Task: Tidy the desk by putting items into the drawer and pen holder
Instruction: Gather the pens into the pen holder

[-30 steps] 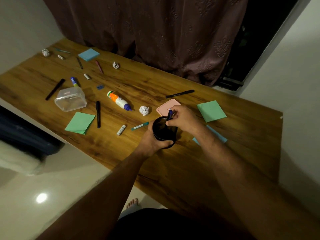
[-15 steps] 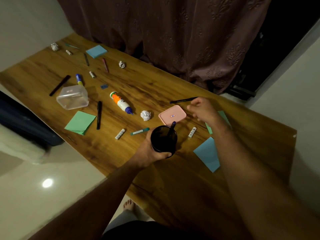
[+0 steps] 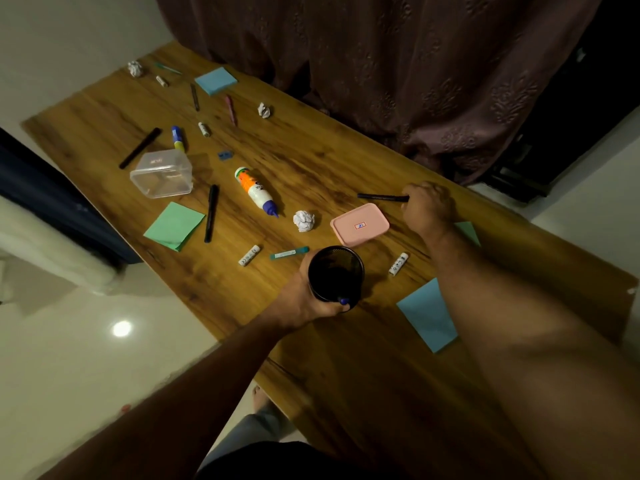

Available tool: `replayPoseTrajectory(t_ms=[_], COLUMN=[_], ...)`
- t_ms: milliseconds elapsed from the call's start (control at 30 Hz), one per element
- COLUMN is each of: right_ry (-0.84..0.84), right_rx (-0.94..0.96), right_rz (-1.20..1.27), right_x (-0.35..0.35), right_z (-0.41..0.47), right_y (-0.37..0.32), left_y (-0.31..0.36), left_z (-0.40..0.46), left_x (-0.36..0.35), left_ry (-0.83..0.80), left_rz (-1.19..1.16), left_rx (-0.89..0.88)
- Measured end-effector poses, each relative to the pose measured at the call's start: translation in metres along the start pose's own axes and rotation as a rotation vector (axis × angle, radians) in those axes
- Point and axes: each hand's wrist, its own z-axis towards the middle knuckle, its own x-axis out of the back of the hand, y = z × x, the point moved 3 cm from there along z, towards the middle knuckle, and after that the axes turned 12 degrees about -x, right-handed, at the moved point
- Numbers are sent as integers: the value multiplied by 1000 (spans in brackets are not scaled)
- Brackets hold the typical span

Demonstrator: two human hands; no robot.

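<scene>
head view, from the left side across: a black marker [image 3: 140, 147] lies at the far left of the wooden desk [image 3: 311, 157], next to a clear plastic box [image 3: 161, 173] standing upside down. nearer the front edge sits a green sticky-note pad [image 3: 174, 226] with another black marker [image 3: 211, 213] just beside it. a glue bottle [image 3: 255, 191] lies on its side toward the middle, a crumpled paper ball [image 3: 304, 221] near its tip. the left hand [image 3: 304, 296] is curled round the black mesh pen holder [image 3: 336, 273], which stands near the desk's front edge with a blue pen tip [image 3: 343, 301] showing at its rim. behind it rests a pink lid [image 3: 360, 224]. the right hand [image 3: 427, 209], fingers curled, pinches the end of a black pen [image 3: 381, 197] lying on the desk beyond the lid. a blue sticky-note pad [image 3: 427, 315] lies at the right.
</scene>
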Motion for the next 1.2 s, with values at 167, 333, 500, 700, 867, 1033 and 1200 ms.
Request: replayPoseTrajectory(t_ms=[167, 333, 500, 700, 867, 1033, 1200], right_ry=[42, 55, 52, -337, -366, -266, -129], right_rx=[1, 30, 147, 228, 158, 112, 71], right_rz=[-34, 164, 470, 359, 181, 81, 49], right_x=[7, 40, 103, 141, 127, 104, 85], right_z=[-11, -29, -66, -131, -168, -187, -197], right_y=[5, 1, -11, -24, -32, -47, -61], left_y=[2, 5, 10, 10, 7, 7, 11], left_z=[0, -1, -3, -4, -5, -4, -7], left_x=[-1, -2, -2, -4, -6, -6, -4], left_ry=[-10, -18, -4, 11, 18, 29, 42], left_rz=[5, -10, -32, -66, -95, -110, -119], left_rx=[5, 3, -8, 17, 42, 31, 15])
